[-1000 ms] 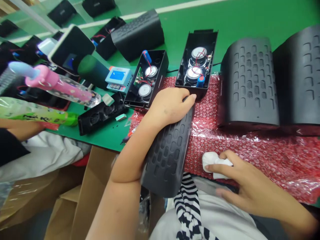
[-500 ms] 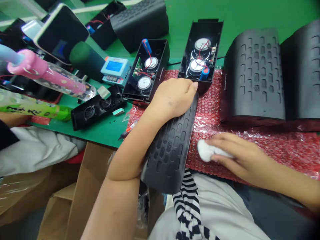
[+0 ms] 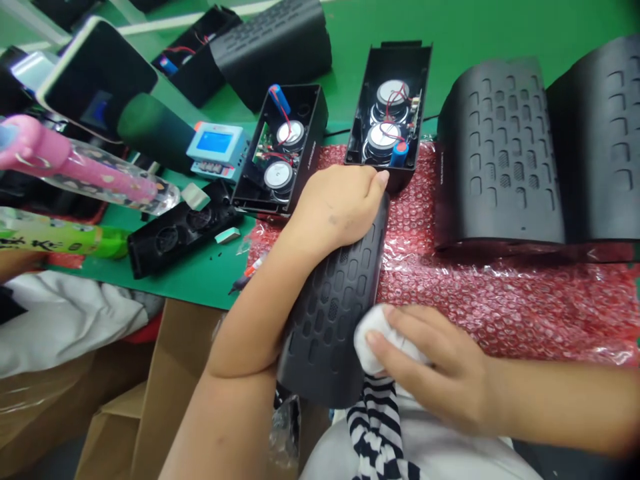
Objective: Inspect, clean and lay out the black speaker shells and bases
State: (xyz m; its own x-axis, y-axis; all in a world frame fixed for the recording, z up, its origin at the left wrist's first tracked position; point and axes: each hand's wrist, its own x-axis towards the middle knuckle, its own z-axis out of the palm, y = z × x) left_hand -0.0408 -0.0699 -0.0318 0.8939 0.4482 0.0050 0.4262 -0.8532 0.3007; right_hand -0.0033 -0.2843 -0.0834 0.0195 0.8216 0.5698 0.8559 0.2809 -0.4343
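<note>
Gripped at its far end by my left hand [image 3: 345, 203], a black speaker cover [image 3: 335, 300] with rows of oblong cutouts slants toward my lap. The fingers of that hand wrap over the edge and are partly hidden. My right hand [image 3: 440, 360] pinches a wadded white cloth [image 3: 373, 340] at the cover's near right edge; whether the cloth presses on the surface I cannot tell. Just beyond my left hand stands an open speaker housing [image 3: 390, 110] with two round drivers, red wires and a blue cell. A second open housing [image 3: 283, 153] is left of it.
Red bubble wrap [image 3: 500, 300] covers the near part of the green table [image 3: 480, 27]. Two assembled black speakers [image 3: 500, 160] stand at right. At left are a light-blue meter [image 3: 219, 148], a pink-topped bottle [image 3: 100, 170] and a black driver panel [image 3: 183, 230]. Cardboard boxes [image 3: 170, 380] stand below.
My right hand has brought the white cloth left and nearer to me, from above the bubble wrap to the cover's edge. My left hand keeps its hold. The view has shifted slightly.
</note>
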